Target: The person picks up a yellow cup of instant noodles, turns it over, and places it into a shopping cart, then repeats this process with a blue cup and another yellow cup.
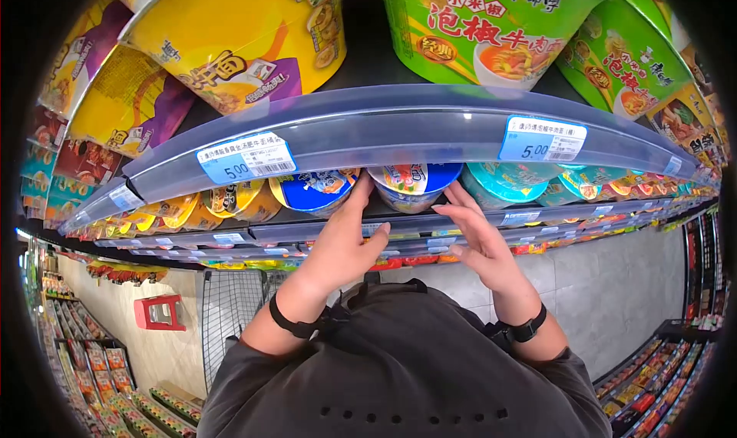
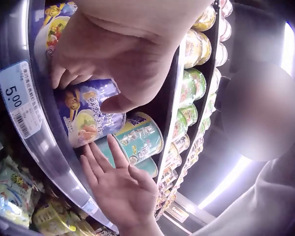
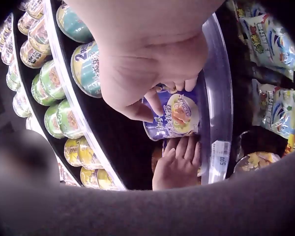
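A blue instant noodle tub (image 1: 418,200) stands at the front of a shelf, below a price rail, with my hands on either side of it. My left hand (image 1: 342,246) reaches up along its left side, fingers extended and thumb apart. On the other side, my right hand (image 1: 480,242) has its fingertips at the tub's edge. The left wrist view shows the right palm facing the blue tub (image 2: 91,110) with straight fingers. Another blue tub (image 1: 315,191) sits to the left, and a teal tub (image 1: 507,183) to the right.
The clear price rail (image 1: 384,127) curves close above my hands. Large yellow tubs (image 1: 253,39) and green tubs (image 1: 499,31) fill the shelf over it. Lower shelves hold more packs. A wire cart (image 1: 230,315) and a red stool (image 1: 160,313) are on the floor to the left.
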Demonstrator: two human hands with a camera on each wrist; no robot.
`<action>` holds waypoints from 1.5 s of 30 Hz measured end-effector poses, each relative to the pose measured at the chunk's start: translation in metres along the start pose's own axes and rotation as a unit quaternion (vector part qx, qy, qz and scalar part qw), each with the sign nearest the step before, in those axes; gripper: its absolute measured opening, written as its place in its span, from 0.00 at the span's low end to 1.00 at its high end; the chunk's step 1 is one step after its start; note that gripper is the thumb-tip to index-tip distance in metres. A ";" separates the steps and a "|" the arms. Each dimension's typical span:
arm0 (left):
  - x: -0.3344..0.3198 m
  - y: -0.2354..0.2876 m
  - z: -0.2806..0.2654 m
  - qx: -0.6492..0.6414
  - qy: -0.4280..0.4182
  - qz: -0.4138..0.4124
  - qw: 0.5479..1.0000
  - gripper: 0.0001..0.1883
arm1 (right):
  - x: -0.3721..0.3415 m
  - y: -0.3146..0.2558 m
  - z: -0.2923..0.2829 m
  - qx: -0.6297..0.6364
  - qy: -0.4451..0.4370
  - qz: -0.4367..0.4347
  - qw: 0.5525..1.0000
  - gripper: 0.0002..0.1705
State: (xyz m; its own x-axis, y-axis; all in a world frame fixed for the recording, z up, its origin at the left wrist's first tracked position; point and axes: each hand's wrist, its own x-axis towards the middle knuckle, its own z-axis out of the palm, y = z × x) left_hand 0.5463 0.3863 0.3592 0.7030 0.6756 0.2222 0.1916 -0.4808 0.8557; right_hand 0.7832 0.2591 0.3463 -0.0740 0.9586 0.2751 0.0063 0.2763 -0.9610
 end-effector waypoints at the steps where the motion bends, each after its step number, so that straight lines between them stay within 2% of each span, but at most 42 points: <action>1: -0.001 0.001 0.001 0.001 0.003 0.002 1.000 0.45 | 0.000 0.001 0.000 -0.001 -0.002 -0.003 1.000 0.35; 3: -0.007 0.004 0.003 -0.004 0.020 -0.004 1.000 0.45 | -0.001 0.002 0.001 0.034 0.003 -0.011 0.999 0.36; 7: -0.021 0.013 0.008 0.009 0.041 0.002 0.999 0.45 | -0.006 0.002 0.002 0.027 -0.018 -0.028 0.999 0.36; 9: -0.027 0.020 0.011 -0.002 0.044 -0.030 0.999 0.44 | -0.008 -0.002 0.004 0.037 -0.013 -0.010 0.999 0.35; 13: -0.041 0.034 0.015 0.024 0.049 -0.014 0.998 0.44 | -0.013 -0.002 0.002 0.064 -0.019 -0.019 0.998 0.35; 16: -0.056 0.047 0.024 -0.027 0.035 -0.053 0.998 0.44 | -0.022 -0.003 0.003 0.084 -0.011 -0.015 0.996 0.33; 20: -0.084 0.044 0.043 -0.093 0.078 -0.031 0.992 0.45 | -0.042 -0.001 0.004 0.088 -0.004 0.001 0.996 0.28; 23: -0.103 0.051 0.053 -0.129 0.091 -0.059 0.986 0.46 | -0.064 0.017 0.004 0.153 0.013 0.007 0.988 0.22; 26: -0.119 0.055 0.060 -0.145 0.077 -0.085 0.983 0.45 | -0.085 0.030 0.007 0.206 0.021 0.025 0.978 0.22; 27: -0.126 0.051 0.065 -0.124 0.083 -0.085 0.985 0.44 | -0.092 0.036 0.009 0.208 0.023 0.028 0.977 0.27; 28: -0.133 0.048 0.067 -0.123 0.086 -0.090 0.985 0.44 | -0.098 0.039 0.009 0.212 0.020 0.031 0.977 0.27; 30: -0.150 0.043 0.067 -0.077 0.042 -0.126 0.988 0.43 | -0.109 0.039 0.011 0.251 0.024 0.079 0.964 0.35; 32: -0.166 0.042 0.069 -0.064 0.050 -0.147 0.986 0.41 | -0.120 0.044 0.016 0.256 0.013 0.098 0.962 0.38; 34: -0.178 0.044 0.065 -0.014 -0.024 -0.192 0.981 0.39 | -0.127 0.049 0.021 0.260 0.000 0.115 0.959 0.42; 36: -0.194 0.045 0.063 0.000 -0.011 -0.203 0.979 0.37 | -0.134 0.055 0.024 0.249 -0.059 0.177 0.950 0.45; 38: -0.210 0.047 0.055 0.040 -0.061 -0.269 0.960 0.35 | -0.141 0.070 0.028 0.243 -0.096 0.202 0.944 0.45; 39: -0.219 0.046 0.051 0.038 -0.053 -0.271 0.960 0.35 | -0.141 0.070 0.035 0.238 -0.140 0.221 0.935 0.46; 41: -0.244 0.042 0.046 0.078 -0.060 -0.289 0.952 0.28 | -0.136 0.067 0.051 0.218 -0.225 0.245 0.917 0.48; 44: -0.284 0.040 0.034 0.108 -0.068 -0.319 0.939 0.33 | -0.122 0.052 0.085 0.178 -0.306 0.295 0.888 0.49; 45: -0.299 0.039 0.030 0.104 -0.054 -0.329 0.937 0.33 | -0.117 0.052 0.099 0.172 -0.334 0.286 0.881 0.51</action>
State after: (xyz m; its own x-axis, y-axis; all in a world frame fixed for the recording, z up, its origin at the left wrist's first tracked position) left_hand 0.3642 0.1483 0.3118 0.4487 0.8092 -0.3793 0.7296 -0.0866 0.6784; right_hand 0.6938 0.1543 0.2616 -0.7284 0.6473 -0.2247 -0.0599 -0.3868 -0.9202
